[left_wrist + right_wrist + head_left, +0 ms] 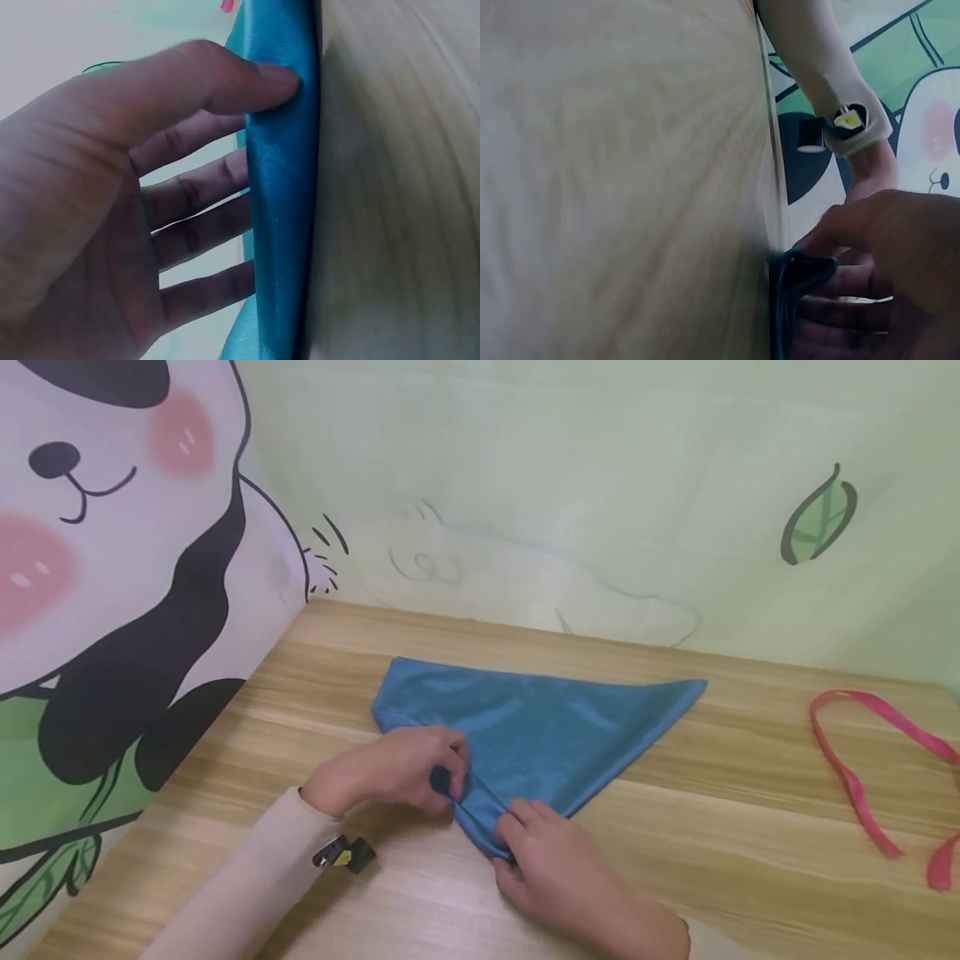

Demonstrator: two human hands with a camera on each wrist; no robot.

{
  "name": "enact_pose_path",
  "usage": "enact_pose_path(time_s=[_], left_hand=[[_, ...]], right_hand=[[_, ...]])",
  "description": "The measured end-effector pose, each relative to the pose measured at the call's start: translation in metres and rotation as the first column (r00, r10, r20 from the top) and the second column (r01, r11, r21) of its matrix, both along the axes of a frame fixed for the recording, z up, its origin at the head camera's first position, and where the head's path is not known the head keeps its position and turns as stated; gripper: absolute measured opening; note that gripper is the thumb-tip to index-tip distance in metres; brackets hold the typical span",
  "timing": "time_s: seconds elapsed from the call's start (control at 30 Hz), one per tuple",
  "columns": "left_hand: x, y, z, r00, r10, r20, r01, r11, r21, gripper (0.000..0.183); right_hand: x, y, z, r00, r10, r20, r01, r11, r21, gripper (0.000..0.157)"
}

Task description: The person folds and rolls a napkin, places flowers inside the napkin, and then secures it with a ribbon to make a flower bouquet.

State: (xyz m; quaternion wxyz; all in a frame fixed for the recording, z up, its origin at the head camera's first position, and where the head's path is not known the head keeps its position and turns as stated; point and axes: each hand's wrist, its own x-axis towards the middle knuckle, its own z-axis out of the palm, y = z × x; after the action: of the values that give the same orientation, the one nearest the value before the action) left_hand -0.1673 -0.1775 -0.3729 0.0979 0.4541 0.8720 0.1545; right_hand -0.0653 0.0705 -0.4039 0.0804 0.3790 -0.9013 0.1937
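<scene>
Pale green wall on the far side, panda mural to the left, wood-grain worktop below. Blue cloth at mid-worktop, roughly triangular, with a long far edge and a point to the right. At its near left edge, left hand in a pinch, thumb on one side and fingers behind; presumably for control of loose fabric. At the near tip, right hand also in a pinch, around bunched layers, probably as an anchor against slipping. Dark patch beside the left hand: fold or separate object, impossible to tell. Pink ribbon well apart at right, loosely curved, likely there for clearance.
</scene>
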Motion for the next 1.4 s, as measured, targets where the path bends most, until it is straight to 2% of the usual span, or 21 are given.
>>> enact_pose_path(time_s=[0.17,0.33,0.4,0.57,0.63,0.7,0.8,0.93,1.07,1.2,1.4], left_hand=[[-0.001,-0.005,0.002,0.998,0.004,0.064,-0.008,0.998,0.059,0.012],[-0.003,-0.008,0.006,0.994,0.04,0.103,-0.05,0.994,0.098,0.007],[-0.004,-0.009,0.007,0.994,0.055,0.095,-0.065,0.992,0.104,0.005],[-0.004,-0.009,0.01,0.992,0.096,0.085,-0.105,0.989,0.104,0.007],[-0.004,-0.008,0.011,0.99,0.106,0.09,-0.115,0.988,0.102,0.008],[-0.004,-0.007,0.011,0.99,0.11,0.089,-0.118,0.988,0.098,0.009],[-0.004,-0.004,0.01,0.989,0.114,0.093,-0.122,0.989,0.079,0.01],[-0.003,-0.001,0.004,0.99,0.105,0.092,-0.111,0.992,0.06,0.01],[-0.003,0.002,-0.001,0.992,0.09,0.082,-0.096,0.993,0.067,0.01],[-0.003,0.004,-0.003,0.994,0.094,0.064,-0.098,0.993,0.072,0.01],[-0.005,0.007,-0.007,0.999,0.053,0.013,-0.053,0.996,0.069,0.012]], right_hand=[[-0.003,0.003,0.001,0.99,-0.052,0.134,0.074,0.984,-0.164,0.014],[-0.008,0.005,0.001,0.965,-0.018,0.262,0.11,0.934,-0.34,0.012],[-0.009,0.005,0.001,0.946,0.006,0.325,0.127,0.914,-0.385,0.011],[-0.008,0.005,0.001,0.874,0.041,0.484,0.198,0.88,-0.432,0.014],[-0.008,0.005,0.001,0.855,0.061,0.515,0.209,0.868,-0.45,0.016],[-0.009,0.005,0.001,0.846,0.076,0.528,0.211,0.862,-0.461,0.018],[-0.011,0.006,0.001,0.855,0.075,0.512,0.192,0.873,-0.448,0.019],[-0.014,0.009,0.004,0.879,0.059,0.473,0.151,0.906,-0.394,0.011],[-0.018,0.013,0.009,0.886,0.058,0.46,0.119,0.931,-0.346,0.01],[-0.021,0.015,0.011,0.904,0.043,0.425,0.088,0.955,-0.283,0.008],[-0.021,0.016,0.01,0.92,0.02,0.39,0.08,0.968,-0.238,0.012]])
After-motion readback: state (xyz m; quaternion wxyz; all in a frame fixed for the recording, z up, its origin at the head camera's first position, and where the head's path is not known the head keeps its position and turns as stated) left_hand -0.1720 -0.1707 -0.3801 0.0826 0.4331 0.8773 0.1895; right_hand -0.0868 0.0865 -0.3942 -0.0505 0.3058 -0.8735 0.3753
